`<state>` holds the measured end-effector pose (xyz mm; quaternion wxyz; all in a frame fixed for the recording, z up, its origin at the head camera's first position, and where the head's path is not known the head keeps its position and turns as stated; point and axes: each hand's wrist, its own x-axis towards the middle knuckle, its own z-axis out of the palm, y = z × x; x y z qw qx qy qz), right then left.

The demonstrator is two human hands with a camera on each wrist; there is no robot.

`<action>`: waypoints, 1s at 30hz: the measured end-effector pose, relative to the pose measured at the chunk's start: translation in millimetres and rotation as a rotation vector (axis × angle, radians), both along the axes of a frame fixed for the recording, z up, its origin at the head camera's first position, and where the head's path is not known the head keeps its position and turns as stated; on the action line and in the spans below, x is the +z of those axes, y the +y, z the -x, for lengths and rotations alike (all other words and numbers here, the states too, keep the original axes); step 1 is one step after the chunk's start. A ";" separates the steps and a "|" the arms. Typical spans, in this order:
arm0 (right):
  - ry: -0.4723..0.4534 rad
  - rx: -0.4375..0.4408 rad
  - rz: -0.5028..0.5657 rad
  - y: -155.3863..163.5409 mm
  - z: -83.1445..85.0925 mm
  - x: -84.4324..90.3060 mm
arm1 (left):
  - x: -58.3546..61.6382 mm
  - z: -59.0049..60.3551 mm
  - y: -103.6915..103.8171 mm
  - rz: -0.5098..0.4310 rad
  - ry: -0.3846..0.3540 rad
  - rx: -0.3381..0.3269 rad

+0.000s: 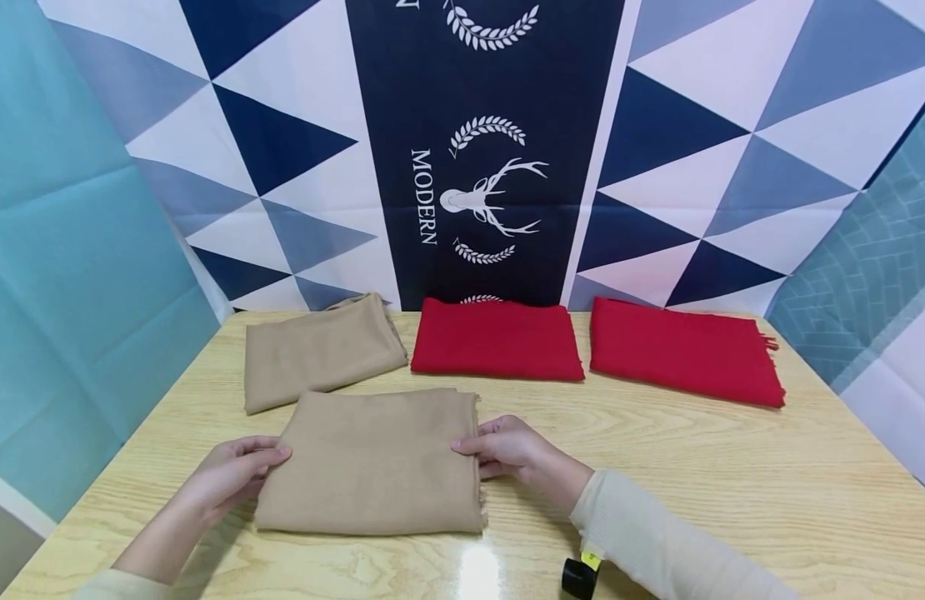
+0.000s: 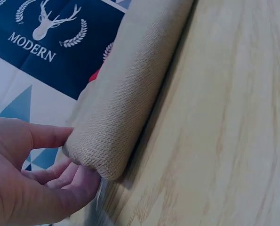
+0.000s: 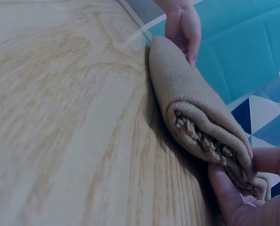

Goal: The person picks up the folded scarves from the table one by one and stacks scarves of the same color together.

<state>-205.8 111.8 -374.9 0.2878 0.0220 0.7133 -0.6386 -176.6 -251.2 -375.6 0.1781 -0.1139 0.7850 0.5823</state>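
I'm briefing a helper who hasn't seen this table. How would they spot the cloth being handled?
On the wooden table, three folded cloths lie along the back edge. The beige cloth lies alone in front of them, gripped at its sides by the left hand and right hand. The other beige cloth is untouched.

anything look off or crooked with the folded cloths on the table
Only slightly: the far beige cloth lies skewed against the table edge, unlike the two red cloths. The near beige cloth, held by left hand and right hand, looks neat.
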 end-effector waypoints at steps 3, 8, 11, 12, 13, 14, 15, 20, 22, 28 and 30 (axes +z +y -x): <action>-0.004 0.002 -0.016 0.2 -0.7 0.5 | 2.3 -1.2 4.2 0.109 0.032 0.011; -0.006 -0.001 -0.042 1.3 -0.8 1.4 | 6.0 -2.5 9.1 0.297 0.103 -0.011; -0.008 -0.002 -0.043 3.3 -0.3 1.5 | 7.4 -3.5 10.8 0.367 0.135 -0.028; -0.008 -0.001 -0.043 4.1 -0.1 1.5 | 7.6 -3.8 11.3 0.385 0.144 -0.032; -0.007 0.000 -0.044 4.9 -0.1 1.3 | 7.9 -4.0 11.8 0.404 0.151 -0.037; -0.006 0.001 -0.046 5.6 -0.1 1.2 | 8.0 -4.3 12.3 0.422 0.159 -0.042; -0.004 0.002 -0.046 6.4 -0.2 1.3 | 8.0 -4.5 12.8 0.442 0.170 -0.047; 0.006 0.007 -0.063 7.7 0.1 2.2 | 9.4 -5.3 12.9 0.513 0.206 -0.062; 0.015 0.012 -0.077 7.9 0.3 2.8 | 10.7 -5.0 12.0 0.515 0.205 -0.063; 0.055 0.007 -0.146 7.6 1.7 5.0 | 15.2 -4.5 7.2 0.460 0.188 -0.065; 0.069 -0.004 -0.179 7.5 2.4 6.0 | 16.2 -4.1 5.5 0.442 0.186 -0.068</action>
